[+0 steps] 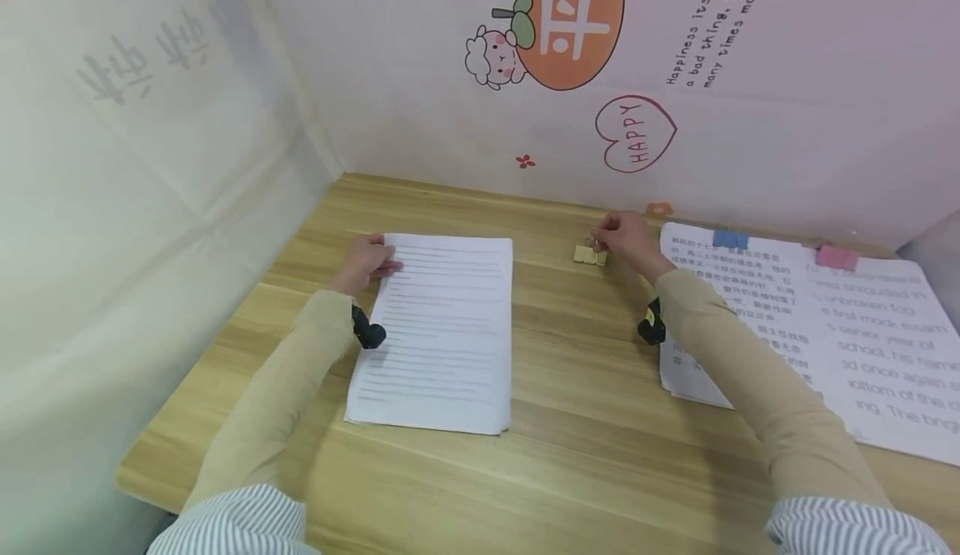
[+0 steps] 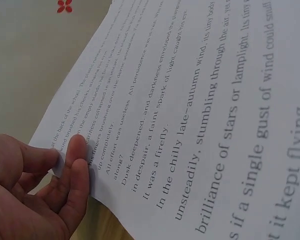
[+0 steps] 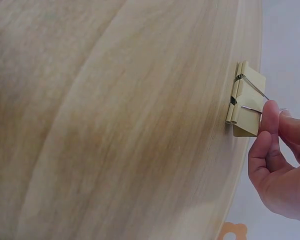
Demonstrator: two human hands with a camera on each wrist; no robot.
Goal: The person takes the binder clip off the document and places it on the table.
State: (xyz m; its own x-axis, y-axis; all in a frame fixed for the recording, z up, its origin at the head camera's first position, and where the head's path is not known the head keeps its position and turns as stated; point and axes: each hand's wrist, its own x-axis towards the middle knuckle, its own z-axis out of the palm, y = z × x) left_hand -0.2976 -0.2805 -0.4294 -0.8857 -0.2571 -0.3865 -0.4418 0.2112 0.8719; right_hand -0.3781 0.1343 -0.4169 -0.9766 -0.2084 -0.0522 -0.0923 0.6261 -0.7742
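Observation:
A stack of printed paper (image 1: 446, 330) lies on the table left of centre, its printed lines facing up. My left hand (image 1: 366, 262) grips the upper left edge of the stack; in the left wrist view the thumb and fingers pinch the paper's corner. Farther right, a pale yellow binder clip (image 1: 590, 256) is near the table's back edge. The right hand (image 1: 628, 241) pinches the clip's wire handles between thumb and fingers, as the right wrist view shows. Whether the clip touches the table is hard to tell.
To the right lie two printed paper stacks, one with a blue binder clip (image 1: 731, 239) and one with a pink binder clip (image 1: 837, 257) at the top. A printed cloth wall (image 1: 450, 122) stands behind the wooden table (image 1: 585, 422), and another white cloth (image 1: 150, 188) hangs at left.

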